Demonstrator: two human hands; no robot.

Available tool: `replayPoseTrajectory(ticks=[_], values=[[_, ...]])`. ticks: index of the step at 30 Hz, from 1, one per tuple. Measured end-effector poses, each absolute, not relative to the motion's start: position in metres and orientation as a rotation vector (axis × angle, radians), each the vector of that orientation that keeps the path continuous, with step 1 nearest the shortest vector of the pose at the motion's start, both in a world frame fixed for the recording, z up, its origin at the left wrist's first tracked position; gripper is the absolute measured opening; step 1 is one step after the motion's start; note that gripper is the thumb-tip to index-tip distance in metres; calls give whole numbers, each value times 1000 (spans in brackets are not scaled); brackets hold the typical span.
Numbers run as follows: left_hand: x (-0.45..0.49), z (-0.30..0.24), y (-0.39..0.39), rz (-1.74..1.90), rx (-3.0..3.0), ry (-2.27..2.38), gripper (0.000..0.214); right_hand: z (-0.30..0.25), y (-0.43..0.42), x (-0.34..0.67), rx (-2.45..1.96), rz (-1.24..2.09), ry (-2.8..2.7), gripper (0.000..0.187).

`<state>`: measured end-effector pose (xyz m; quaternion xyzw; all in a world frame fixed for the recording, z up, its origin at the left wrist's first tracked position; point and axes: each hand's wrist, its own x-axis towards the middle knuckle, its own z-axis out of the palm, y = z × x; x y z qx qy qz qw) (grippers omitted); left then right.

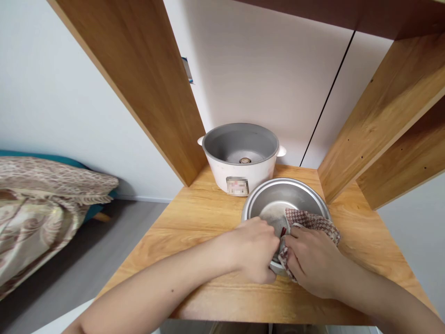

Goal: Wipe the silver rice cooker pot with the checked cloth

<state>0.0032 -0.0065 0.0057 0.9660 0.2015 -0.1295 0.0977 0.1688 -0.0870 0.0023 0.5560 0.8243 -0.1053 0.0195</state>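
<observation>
A shiny metal inner pot [278, 197] stands on the wooden tabletop [194, 218], just in front of a white rice cooker body [241, 155] whose grey inside is bare. My left hand [255, 250] is closed over the pot's near rim. My right hand [311, 260] is closed on a red-and-white checked cloth [313, 220], which drapes over the rim and into the pot. The two hands touch at the rim, hiding its near edge.
Slanted wooden shelf panels [153, 79] rise left and right of the cooker against a white wall. A bed with a patterned beige cover [45, 204] lies at the far left, over grey floor. The tabletop's front edge runs under my forearms.
</observation>
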Motion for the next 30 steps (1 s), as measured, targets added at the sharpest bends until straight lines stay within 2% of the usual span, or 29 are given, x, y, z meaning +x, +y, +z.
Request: replayPoseTrajectory(ticks=[15, 24, 30], values=[[5, 4, -9, -331, 2851, 619, 30, -19, -95, 156, 1888, -136, 2694, 17], [3, 4, -7, -342, 2872, 591, 31, 0, -89, 167, 1749, -315, 2563, 26], [4, 4, -7, -335, 2872, 594, 32, 3, -88, 167, 1761, -322, 2543, 28]])
